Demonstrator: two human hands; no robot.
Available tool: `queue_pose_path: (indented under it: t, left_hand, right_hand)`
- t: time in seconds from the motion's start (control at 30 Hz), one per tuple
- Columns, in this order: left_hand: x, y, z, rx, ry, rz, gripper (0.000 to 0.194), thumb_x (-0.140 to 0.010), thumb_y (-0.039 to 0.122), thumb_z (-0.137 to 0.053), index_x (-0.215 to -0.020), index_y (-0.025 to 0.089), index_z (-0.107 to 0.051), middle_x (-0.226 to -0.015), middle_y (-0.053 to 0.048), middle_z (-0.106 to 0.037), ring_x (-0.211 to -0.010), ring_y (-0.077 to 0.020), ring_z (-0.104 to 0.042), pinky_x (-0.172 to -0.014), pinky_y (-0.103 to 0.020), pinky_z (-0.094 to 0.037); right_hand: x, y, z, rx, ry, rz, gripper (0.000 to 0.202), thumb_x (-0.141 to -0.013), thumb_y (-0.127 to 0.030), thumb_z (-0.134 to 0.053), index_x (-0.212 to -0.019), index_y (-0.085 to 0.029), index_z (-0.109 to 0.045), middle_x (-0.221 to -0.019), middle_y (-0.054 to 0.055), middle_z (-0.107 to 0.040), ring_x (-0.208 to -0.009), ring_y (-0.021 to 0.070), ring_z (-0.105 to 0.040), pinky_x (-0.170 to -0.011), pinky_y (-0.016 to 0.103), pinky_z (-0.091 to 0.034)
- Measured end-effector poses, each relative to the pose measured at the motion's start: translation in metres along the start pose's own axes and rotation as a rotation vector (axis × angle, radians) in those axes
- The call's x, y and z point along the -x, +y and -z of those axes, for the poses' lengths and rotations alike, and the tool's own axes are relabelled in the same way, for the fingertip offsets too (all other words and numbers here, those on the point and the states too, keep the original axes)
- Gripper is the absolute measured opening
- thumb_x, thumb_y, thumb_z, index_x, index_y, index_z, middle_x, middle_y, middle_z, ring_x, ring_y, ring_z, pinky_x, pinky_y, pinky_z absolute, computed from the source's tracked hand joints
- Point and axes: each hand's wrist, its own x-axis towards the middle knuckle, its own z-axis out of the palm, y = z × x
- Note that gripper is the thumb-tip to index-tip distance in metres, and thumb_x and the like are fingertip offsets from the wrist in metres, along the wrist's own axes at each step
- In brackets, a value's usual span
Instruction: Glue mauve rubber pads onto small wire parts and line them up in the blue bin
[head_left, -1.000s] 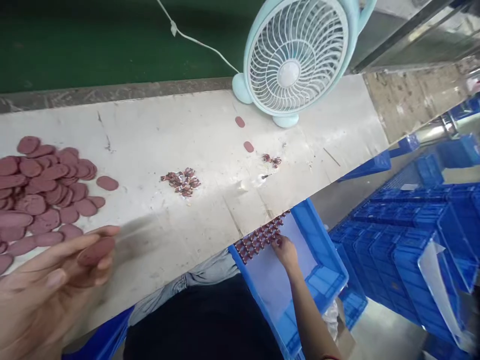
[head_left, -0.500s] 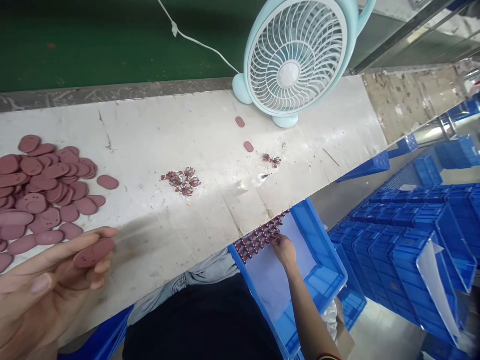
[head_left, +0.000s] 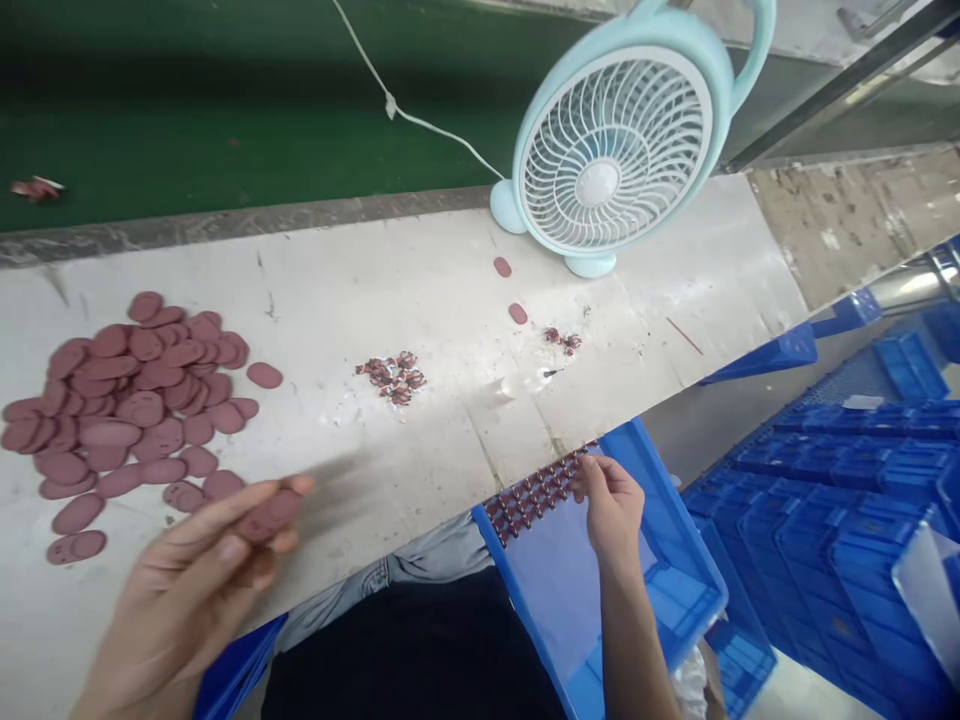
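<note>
Small pieces [head_left: 534, 495] line 1 end of the bin [head_left: 670, 535]; a disc pile [head_left: 142, 385] remains. The left hand [head_left: 191, 575] pinches 1 disc [head_left: 268, 517]; the right hand [head_left: 613, 505] curls at the pieces, its hold unclear.

at the left end of the table [head_left: 442, 300] lies a pile of discs [head_left: 142, 390], with a loose disc [head_left: 264, 375] just right of it. farther right, midway between far and near edges, is a cluster of parts [head_left: 394, 377]; right again, a second cluster [head_left: 562, 342], with two discs [head_left: 518, 314] between it and the far edge. the fan [head_left: 611, 165] stands at that edge. the left hand [head_left: 191, 580], a held disc [head_left: 271, 515] in its fingers, is above the table before the pile. in front of the near edge sits a bin [head_left: 664, 510], rows of parts [head_left: 525, 505] along its table side, the right hand [head_left: 611, 510] at their right end. crates [head_left: 840, 540] stand right of the bin.
</note>
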Motion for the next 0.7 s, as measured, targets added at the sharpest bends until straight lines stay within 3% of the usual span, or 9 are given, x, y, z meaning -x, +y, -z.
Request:
queue_pose_path:
  t: [0.17, 0.27, 0.37, 0.5, 0.6, 0.7]
  left_hand:
    - [0.005, -0.026, -0.02, 0.072, -0.203, 0.038, 0.037, -0.068, 0.031, -0.09, -0.103, 0.023, -0.082, -0.11, -0.012, -0.081, -0.075, -0.0206, -0.075, -0.046, -0.016, -0.053]
    - [0.008, -0.032, -0.027, 0.154, -0.248, 0.075, 0.033, -0.074, 0.028, -0.086, -0.106, 0.023, -0.081, -0.115, -0.013, -0.079, -0.086, -0.0238, -0.077, -0.049, -0.015, -0.054]
    - [0.013, -0.032, -0.035, 0.232, -0.274, 0.097, 0.029, -0.078, 0.025, -0.083, -0.106, 0.021, -0.08, -0.118, -0.013, -0.078, -0.095, -0.0253, -0.077, -0.054, -0.016, -0.055]
    - [0.01, -0.034, -0.043, 0.307, -0.339, 0.083, 0.026, -0.083, 0.021, -0.079, -0.11, 0.02, -0.079, -0.12, -0.013, -0.077, -0.103, -0.025, -0.076, -0.065, -0.017, -0.059]
    - [0.007, -0.039, -0.048, 0.354, -0.383, 0.071, 0.027, -0.087, 0.019, -0.075, -0.114, 0.019, -0.078, -0.124, -0.013, -0.076, -0.106, -0.0243, -0.075, -0.076, -0.02, -0.061]
    - [0.007, -0.042, -0.054, 0.396, -0.42, 0.075, 0.028, -0.089, 0.02, -0.074, -0.117, 0.02, -0.077, -0.125, -0.012, -0.075, -0.107, -0.0227, -0.075, -0.083, -0.021, -0.06]
  right_hand:
    - [0.013, -0.049, -0.087, -0.457, -0.422, -0.153, 0.06, -0.094, -0.071, -0.044, -0.106, -0.018, -0.07, -0.071, -0.002, -0.052, -0.047, 0.0074, -0.04, -0.028, 0.014, -0.027]
    - [-0.004, -0.064, -0.122, -0.891, -0.682, -0.276, 0.056, -0.099, -0.063, -0.044, -0.121, -0.016, -0.064, -0.082, -0.001, -0.058, -0.052, 0.0048, -0.047, -0.03, 0.007, -0.034]
    - [-0.018, -0.076, -0.138, -1.173, -0.847, -0.366, 0.036, -0.102, -0.047, -0.052, -0.117, -0.015, -0.062, -0.078, -0.005, -0.059, -0.053, 0.0016, -0.052, -0.039, 0.002, -0.042]
    - [0.002, -0.095, -0.146, -1.057, -0.9, -0.379, 0.038, -0.102, -0.05, -0.05, -0.111, -0.016, -0.064, -0.07, -0.005, -0.061, -0.043, 0.0029, -0.049, -0.037, 0.009, -0.045]
    - [0.041, -0.104, -0.152, -0.713, -0.776, -0.13, 0.04, -0.095, -0.06, -0.055, -0.108, -0.023, -0.066, -0.064, -0.005, -0.062, -0.038, 0.0082, -0.05, -0.031, 0.017, -0.043]
    - [0.076, -0.099, -0.156, -0.443, -0.629, 0.155, 0.027, -0.093, -0.052, -0.062, -0.105, -0.028, -0.064, -0.068, -0.004, -0.062, -0.043, 0.0138, -0.058, -0.034, 0.023, -0.047]
